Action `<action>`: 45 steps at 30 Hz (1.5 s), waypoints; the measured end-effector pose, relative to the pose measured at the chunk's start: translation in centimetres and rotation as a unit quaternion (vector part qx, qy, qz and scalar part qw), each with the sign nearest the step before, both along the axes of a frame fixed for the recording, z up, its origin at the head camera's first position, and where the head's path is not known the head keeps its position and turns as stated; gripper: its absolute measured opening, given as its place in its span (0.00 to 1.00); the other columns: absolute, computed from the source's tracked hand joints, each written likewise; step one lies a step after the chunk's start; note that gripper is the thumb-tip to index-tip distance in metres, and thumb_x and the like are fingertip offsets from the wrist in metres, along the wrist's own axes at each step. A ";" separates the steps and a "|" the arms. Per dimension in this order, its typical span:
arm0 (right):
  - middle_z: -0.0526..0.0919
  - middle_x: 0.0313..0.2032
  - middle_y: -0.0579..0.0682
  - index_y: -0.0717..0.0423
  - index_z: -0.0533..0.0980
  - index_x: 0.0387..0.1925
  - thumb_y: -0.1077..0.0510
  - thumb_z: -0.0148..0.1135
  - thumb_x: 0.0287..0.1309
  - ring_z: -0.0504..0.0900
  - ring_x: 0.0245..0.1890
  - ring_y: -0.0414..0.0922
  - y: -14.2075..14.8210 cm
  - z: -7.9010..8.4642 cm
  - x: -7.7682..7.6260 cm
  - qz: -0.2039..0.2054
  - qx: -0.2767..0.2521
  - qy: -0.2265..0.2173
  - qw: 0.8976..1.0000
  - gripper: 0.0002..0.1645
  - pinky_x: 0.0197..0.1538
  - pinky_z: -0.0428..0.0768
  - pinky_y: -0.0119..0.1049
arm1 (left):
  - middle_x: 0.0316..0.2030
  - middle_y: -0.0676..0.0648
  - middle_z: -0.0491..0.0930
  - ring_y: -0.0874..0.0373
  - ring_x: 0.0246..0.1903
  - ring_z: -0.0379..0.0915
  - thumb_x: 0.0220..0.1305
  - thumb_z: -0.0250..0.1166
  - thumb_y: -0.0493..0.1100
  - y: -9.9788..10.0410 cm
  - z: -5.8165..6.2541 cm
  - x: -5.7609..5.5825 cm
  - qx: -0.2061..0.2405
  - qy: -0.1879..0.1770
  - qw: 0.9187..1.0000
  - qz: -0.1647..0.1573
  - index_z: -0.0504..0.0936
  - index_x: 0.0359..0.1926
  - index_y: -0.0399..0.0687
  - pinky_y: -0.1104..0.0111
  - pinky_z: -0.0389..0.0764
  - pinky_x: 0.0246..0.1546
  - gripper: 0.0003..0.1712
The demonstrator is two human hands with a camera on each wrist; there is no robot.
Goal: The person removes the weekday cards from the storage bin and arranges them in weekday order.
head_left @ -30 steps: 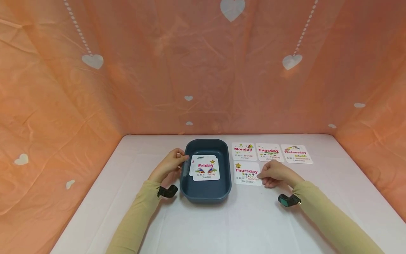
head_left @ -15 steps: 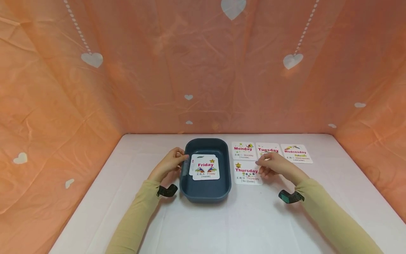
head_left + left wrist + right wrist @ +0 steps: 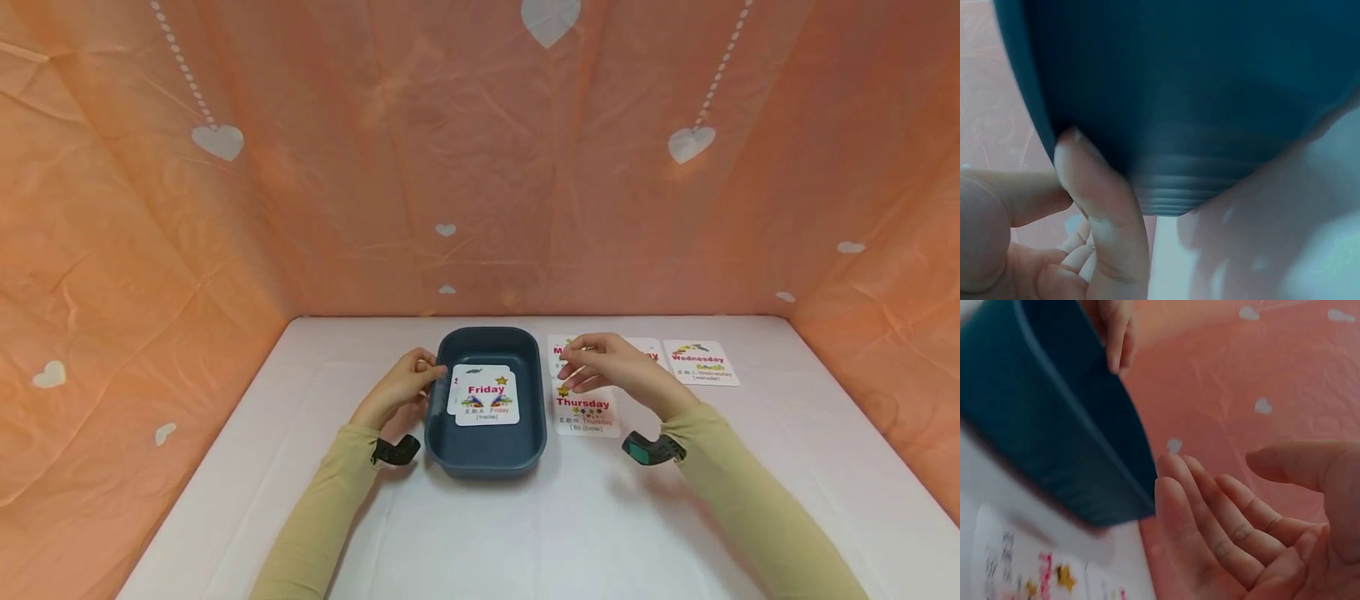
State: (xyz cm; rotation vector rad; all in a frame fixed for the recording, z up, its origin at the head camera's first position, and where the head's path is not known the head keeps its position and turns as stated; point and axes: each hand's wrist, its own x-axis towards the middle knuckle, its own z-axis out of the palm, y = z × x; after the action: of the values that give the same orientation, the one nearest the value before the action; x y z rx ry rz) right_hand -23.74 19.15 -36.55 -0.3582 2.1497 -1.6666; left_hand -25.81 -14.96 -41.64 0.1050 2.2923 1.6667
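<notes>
My left hand (image 3: 397, 387) grips the left rim of a dark blue plastic bin (image 3: 487, 462). In the left wrist view its thumb (image 3: 1100, 206) lies against the bin wall (image 3: 1179, 94). Inside the bin a Friday card (image 3: 487, 412) partly covers another card (image 3: 453, 400). My right hand (image 3: 618, 371) holds nothing and hovers over the cards to the bin's right, fingers loosely bent. It overlaps the Monday card (image 3: 554, 343) and the Tuesday card (image 3: 651, 348). The Thursday card (image 3: 588, 421) lies just in front of them.
The Wednesday card (image 3: 701, 367) ends the back row at the right. A white cloth covers the table (image 3: 480, 542). An orange curtain (image 3: 487, 167) with white hearts hangs behind and at both sides. Each wrist wears a black camera (image 3: 396, 451).
My right hand has let go of the Thursday card, lifted, and moved left toward the bin. That card stays in place on the table. My left hand has not moved.
</notes>
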 end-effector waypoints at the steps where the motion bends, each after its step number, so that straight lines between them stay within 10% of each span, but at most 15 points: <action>1: 0.80 0.41 0.69 0.69 0.71 0.49 0.56 0.54 0.68 0.82 0.41 0.61 -0.4 0.2 0.0 0.004 -0.001 0.002 1.000 0.19 0.45 0.79 0.51 | 0.26 0.45 0.71 0.57 0.21 0.70 0.70 0.57 0.40 0.0 0.0 0.0 -0.001 0.000 1.000 -0.002 0.65 0.44 0.38 0.68 0.70 0.21 0.11; 20: 0.61 0.64 0.70 0.71 0.52 0.67 0.58 0.48 0.70 0.66 0.62 0.63 -5.8 1.3 0.6 0.044 -0.085 -0.041 0.995 0.32 0.61 0.68 0.48 | 0.23 0.48 0.68 0.58 0.19 0.67 0.69 0.57 0.41 0.0 0.1 0.0 -0.003 -0.001 1.000 0.006 0.65 0.43 0.38 0.69 0.68 0.20 0.12; 45: 0.47 0.70 0.68 0.70 0.45 0.70 0.57 0.49 0.67 0.48 0.70 0.61 -9.6 -0.7 0.3 -0.023 -0.124 -0.166 0.978 0.39 0.68 0.52 0.50 | 0.23 0.48 0.68 0.59 0.20 0.68 0.70 0.57 0.41 0.1 0.2 0.2 0.010 0.005 1.000 0.005 0.65 0.43 0.38 0.69 0.68 0.19 0.11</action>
State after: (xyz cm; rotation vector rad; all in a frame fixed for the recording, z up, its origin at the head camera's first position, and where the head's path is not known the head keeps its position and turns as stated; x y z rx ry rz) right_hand -23.40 9.59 -37.20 -0.0886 1.7266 -1.8747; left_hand -25.62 -14.90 -41.48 0.1066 2.2885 1.6970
